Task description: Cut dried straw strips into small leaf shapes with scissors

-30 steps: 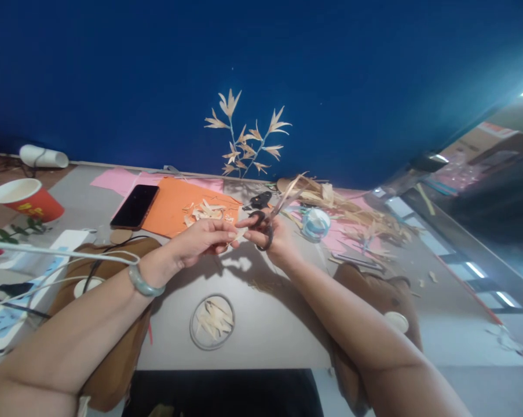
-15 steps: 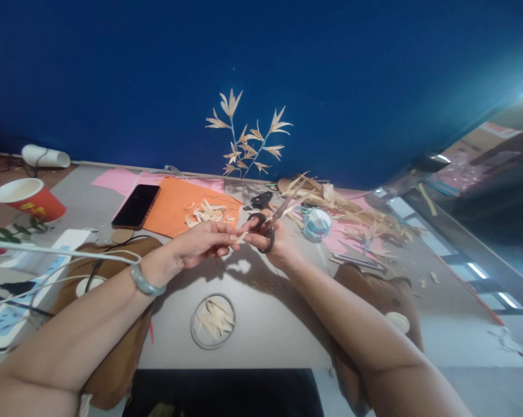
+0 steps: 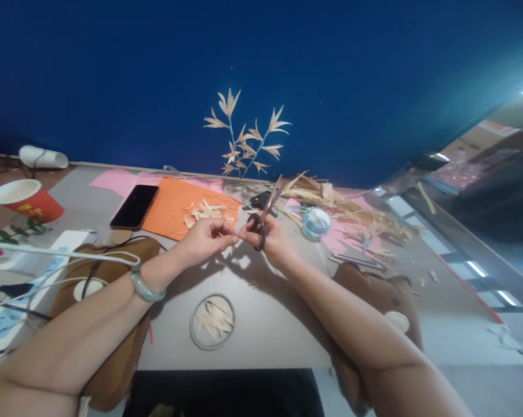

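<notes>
Far left of the desk [image 3: 278, 341] is kinda busy lol. There's a red paper cup [image 3: 46, 207] with yellow print, a white cup [image 3: 41, 157] on its side behind it with a dark cord across, plus some green leaves [image 3: 35, 225] near the red one. Closer in, a white power strip [image 3: 3, 324] with blue sockets, a black plug [image 3: 18, 289] in it and pale cables [image 3: 70, 251] running over the top. Black phone [image 3: 135, 207], dark screen, face up. Big blue wall [image 3: 126, 87] behind everything, cardboard box [image 3: 478, 139] off to the right.
</notes>
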